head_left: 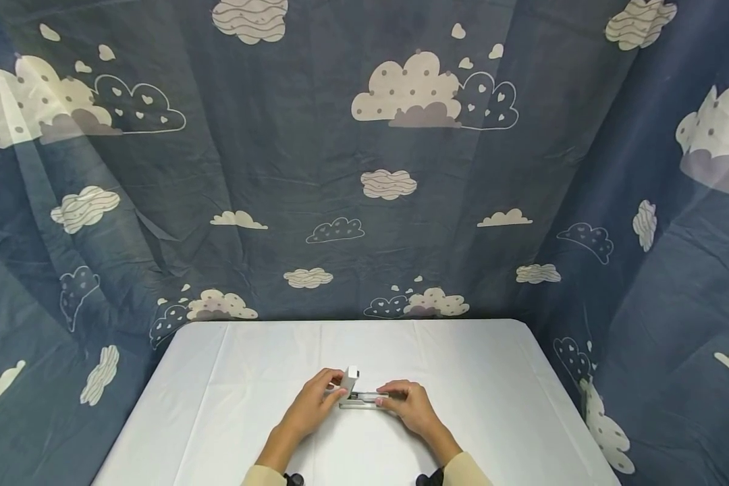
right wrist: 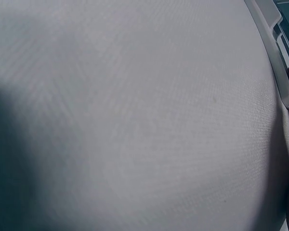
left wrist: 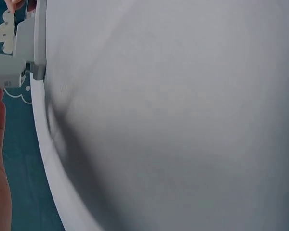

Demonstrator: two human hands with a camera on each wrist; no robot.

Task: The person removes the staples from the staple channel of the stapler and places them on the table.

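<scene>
Left hand (head_left: pixel 312 403) and right hand (head_left: pixel 414 407) pinch an opened stapler (head_left: pixel 350 384) at opposite ends.

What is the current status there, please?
Left grip pinching upright stapler top; right grip pinching lower part; stapler hinged open; no obstruction seen.

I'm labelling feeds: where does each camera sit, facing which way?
Head: on the head, facing forward and down at table and curtain; left hand, right hand and sleeves show.
Left wrist: on that wrist, facing table; left hand partly at left edge, right fingertips top left.
Right wrist: on that wrist, facing table; right hand partly at right edge.
All share the stapler.
</scene>
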